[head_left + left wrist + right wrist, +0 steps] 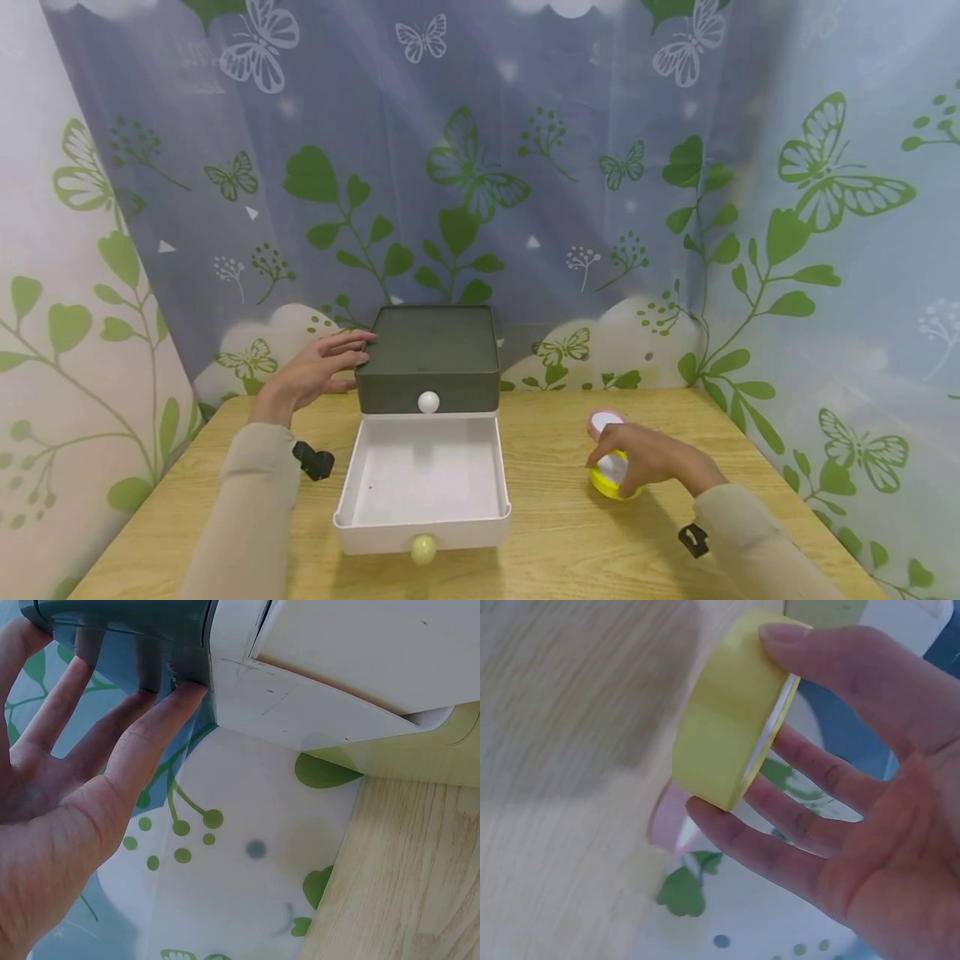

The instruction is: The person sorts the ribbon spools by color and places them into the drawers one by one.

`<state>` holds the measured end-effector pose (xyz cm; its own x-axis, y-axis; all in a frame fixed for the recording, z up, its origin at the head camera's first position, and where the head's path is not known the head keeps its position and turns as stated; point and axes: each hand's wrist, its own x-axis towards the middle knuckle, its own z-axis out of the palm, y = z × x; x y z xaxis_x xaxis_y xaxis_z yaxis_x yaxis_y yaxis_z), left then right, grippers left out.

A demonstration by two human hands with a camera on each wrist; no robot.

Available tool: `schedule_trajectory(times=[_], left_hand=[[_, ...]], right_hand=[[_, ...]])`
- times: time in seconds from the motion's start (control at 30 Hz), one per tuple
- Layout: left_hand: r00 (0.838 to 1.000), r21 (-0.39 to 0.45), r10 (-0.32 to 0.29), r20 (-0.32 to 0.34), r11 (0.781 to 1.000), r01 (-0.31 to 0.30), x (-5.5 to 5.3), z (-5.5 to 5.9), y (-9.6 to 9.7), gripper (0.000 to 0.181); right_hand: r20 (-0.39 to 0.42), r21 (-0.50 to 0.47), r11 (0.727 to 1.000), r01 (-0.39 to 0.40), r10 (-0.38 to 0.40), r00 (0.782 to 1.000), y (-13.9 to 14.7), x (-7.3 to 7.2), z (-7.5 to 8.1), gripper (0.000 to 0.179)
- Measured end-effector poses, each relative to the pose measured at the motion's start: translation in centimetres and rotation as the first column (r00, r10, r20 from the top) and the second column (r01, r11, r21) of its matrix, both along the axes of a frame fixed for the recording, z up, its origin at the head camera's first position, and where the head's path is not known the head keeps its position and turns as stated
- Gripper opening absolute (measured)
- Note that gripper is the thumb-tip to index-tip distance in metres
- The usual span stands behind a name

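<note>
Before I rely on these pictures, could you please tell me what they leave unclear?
Head: inside of the dark upper box, hidden by its top and front.
Head: part of the yellow disc, covered by the right hand.
Right wrist: part of the pink disc, behind the yellow disc.
Head: the dark speck in the white drawer, too small to identify.

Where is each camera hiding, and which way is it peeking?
Head: sits on the person's head, looks forward and down at the drawer box; left hand, right hand and both sleeves show.
Left wrist: sits on that wrist, looks at the box's side; only the left hand shows, touching it.
Right wrist: sits on that wrist, looks at the yellow round thing; only the right hand shows, holding it.
Shared: head and right wrist both see the yellow and pink round thing.
</note>
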<state>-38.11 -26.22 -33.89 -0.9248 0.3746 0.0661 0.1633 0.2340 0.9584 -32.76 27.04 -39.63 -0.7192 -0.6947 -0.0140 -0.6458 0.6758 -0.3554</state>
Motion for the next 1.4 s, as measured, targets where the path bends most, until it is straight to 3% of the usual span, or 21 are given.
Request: schedule_trajectory(times=[0.17, 0.3, 0.9, 1.4], left_hand=[[1.0, 0.002, -0.003, 0.006, 1.0, 0.003, 0.1, 0.0, 0.0, 0.061], [1.0, 0.006, -0.004, 0.006, 1.0, 0.004, 0.1, 0.0, 0.0, 0.061], [1.0, 0.005, -0.003, 0.001, 1.0, 0.003, 0.0, 0.0, 0.0, 0.06], [1.0, 0.003, 0.006, 0.007, 1.0, -0.006, -0.1, -0.1, -0.1, 0.06]], right_hand=[[0.024, -0.013, 0.999, -0.045, 0.045, 0.999, -0.9, 0.6, 1.1, 0.057], [-0.008, -0.011, 0.997, -0.081, 0.081, 0.997, -1.7, 1.0, 1.9, 0.055], [0.001, 0.008, 0.997, -0.079, 0.079, 0.997, -5.4, 2.0, 5.4, 0.054], [-0.002, -0.003, 0.994, -0.106, 0.106, 0.994, -7.5, 3.0, 7.1, 0.055]])
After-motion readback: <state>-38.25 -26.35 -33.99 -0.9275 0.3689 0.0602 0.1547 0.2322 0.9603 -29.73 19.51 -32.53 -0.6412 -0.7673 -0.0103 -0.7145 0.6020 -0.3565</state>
